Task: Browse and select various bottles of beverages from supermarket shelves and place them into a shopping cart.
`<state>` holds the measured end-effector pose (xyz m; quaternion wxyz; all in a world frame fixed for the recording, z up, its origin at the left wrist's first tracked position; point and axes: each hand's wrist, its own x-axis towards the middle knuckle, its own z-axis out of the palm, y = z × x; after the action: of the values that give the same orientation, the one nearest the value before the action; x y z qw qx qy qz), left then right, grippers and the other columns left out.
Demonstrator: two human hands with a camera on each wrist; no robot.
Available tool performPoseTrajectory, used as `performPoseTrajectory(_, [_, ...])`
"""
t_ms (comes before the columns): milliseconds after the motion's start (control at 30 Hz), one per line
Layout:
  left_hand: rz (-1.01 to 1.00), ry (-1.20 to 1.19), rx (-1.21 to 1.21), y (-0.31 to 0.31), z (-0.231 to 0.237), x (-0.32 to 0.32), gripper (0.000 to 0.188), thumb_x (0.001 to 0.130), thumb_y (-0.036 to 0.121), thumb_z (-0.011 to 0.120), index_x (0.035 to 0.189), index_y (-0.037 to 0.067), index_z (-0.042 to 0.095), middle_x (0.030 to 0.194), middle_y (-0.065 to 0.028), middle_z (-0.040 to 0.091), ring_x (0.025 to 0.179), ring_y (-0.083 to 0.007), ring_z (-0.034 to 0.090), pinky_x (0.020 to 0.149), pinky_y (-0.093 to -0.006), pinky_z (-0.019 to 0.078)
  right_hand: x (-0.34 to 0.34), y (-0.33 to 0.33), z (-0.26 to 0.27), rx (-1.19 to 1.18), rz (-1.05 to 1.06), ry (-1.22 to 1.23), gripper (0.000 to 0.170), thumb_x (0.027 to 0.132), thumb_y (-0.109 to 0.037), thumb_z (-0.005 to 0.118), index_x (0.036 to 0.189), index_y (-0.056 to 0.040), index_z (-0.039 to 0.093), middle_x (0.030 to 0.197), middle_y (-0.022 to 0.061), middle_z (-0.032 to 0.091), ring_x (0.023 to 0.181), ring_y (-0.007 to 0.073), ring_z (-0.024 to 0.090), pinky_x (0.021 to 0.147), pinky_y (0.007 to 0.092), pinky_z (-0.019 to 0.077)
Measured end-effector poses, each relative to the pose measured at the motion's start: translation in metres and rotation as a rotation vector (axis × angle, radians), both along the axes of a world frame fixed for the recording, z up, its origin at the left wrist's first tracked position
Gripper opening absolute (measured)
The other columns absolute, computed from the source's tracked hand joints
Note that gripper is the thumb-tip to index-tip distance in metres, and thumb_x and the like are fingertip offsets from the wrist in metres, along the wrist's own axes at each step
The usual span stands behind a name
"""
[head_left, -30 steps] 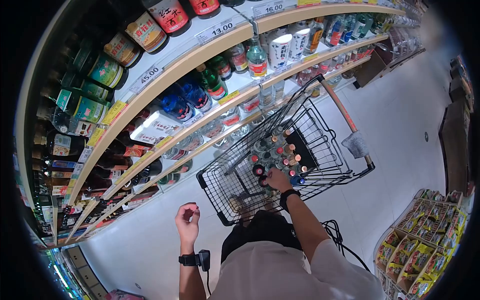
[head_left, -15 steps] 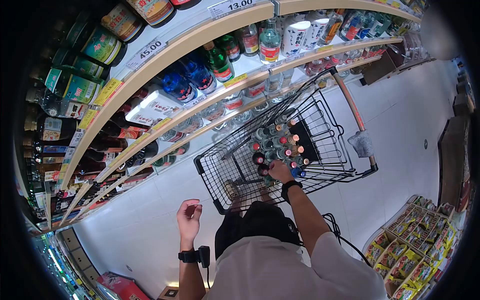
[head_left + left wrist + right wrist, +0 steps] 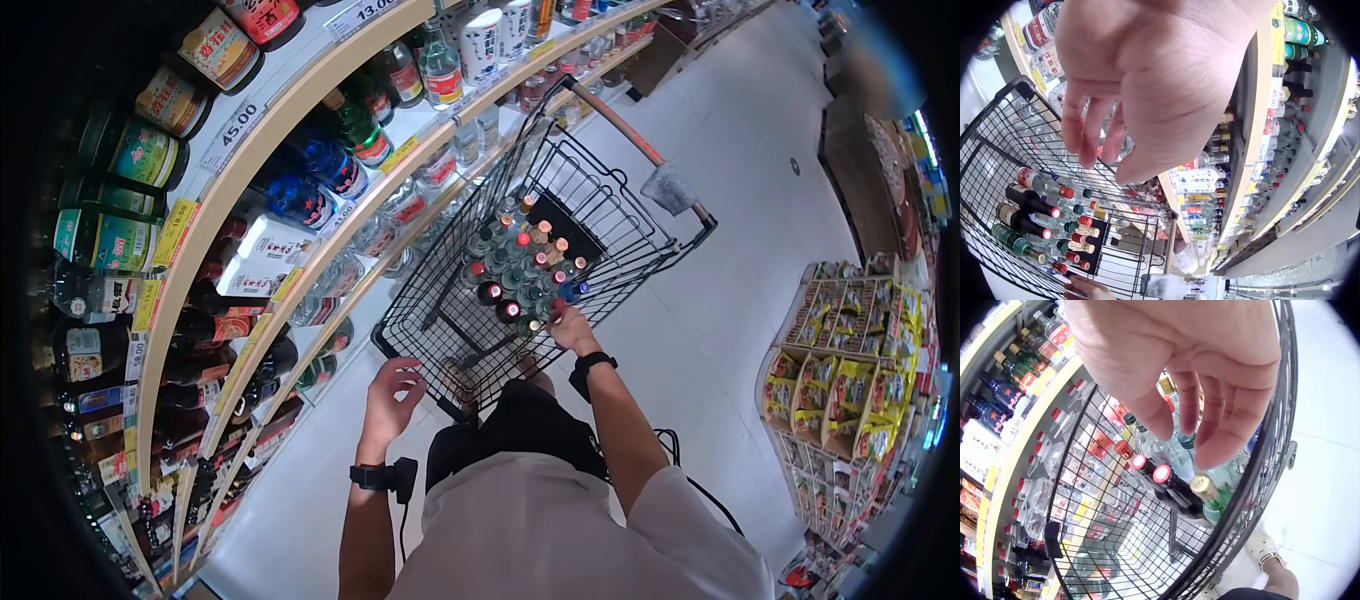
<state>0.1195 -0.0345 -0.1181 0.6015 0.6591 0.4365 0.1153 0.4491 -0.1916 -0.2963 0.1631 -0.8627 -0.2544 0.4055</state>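
Observation:
A black wire shopping cart (image 3: 1052,540) holds a cluster of upright glass bottles (image 3: 515,262). My right hand (image 3: 572,330) hovers at the cart's near side, its fingers loosely bent with nothing in them. Just below those fingers, in the right wrist view, stand a green bottle with a gold cap (image 3: 1204,486) and two dark bottles (image 3: 1180,495) with red-and-white tops. A blue-capped bottle (image 3: 573,290) is close to the fingertips in the head view. My left hand (image 3: 395,392), relaxed and holding nothing, is raised beside the cart's front corner.
Shelves (image 3: 215,190) of bottles with price tags curve along the left. The cart's handle (image 3: 625,130) points away to the upper right, a grey fuzzy cover (image 3: 670,188) near its end. Racks of yellow snack packets (image 3: 850,370) stand at right. A cable (image 3: 705,500) hangs behind my right arm.
My right hand has moved from the dark bottle tops toward the cart's near side rim. My left hand is nearer the cart's front corner. The head view has turned.

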Motion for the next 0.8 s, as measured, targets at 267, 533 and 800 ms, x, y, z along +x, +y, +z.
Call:
performPoseTrajectory(267, [-0.069,-0.119,-0.113,0.023,-0.031,-0.031,0.02,0.09,0.0,0.064,0.11,0.001,0.061,0.104,-0.0052,0.066,0.088,-0.0132,0.066,0.077,-0.0265,0.0517,-0.065,-0.037,0.04,-0.024,-0.274,0.145,0.041,0.077,-0.006,0.06,0.116,0.0056,0.059,0.086,0.0217,0.071,0.064,0.027,0.073,0.062,0.0374,0.0579])
performPoseTrajectory(533, [-0.018,-0.054,-0.186,0.008,-0.036,-0.07,0.018,0.091,0.001,0.064,0.108,0.001,0.062,0.101,-0.0051,0.067,0.08,-0.0106,0.062,0.074,-0.0248,0.0499,-0.07,-0.007,-0.012,-0.026,-0.114,-0.097,0.053,0.077,-0.011,0.064,0.126,0.0055,0.054,0.086,0.0243,0.071,0.068,0.0276,0.073,0.07,0.0364,0.0584])
performPoseTrajectory(800, [0.002,0.107,-0.163,-0.005,-0.027,-0.087,0.019,0.091,0.001,0.065,0.11,0.001,0.061,0.1,-0.0058,0.068,0.079,-0.0103,0.062,0.072,-0.0248,0.0497,-0.051,0.049,-0.052,-0.332,-0.229,0.15,0.045,0.079,-0.015,0.065,0.122,-0.0005,0.062,0.114,0.0187,0.07,0.1,0.0324,0.071,0.084,0.0426,0.0586])
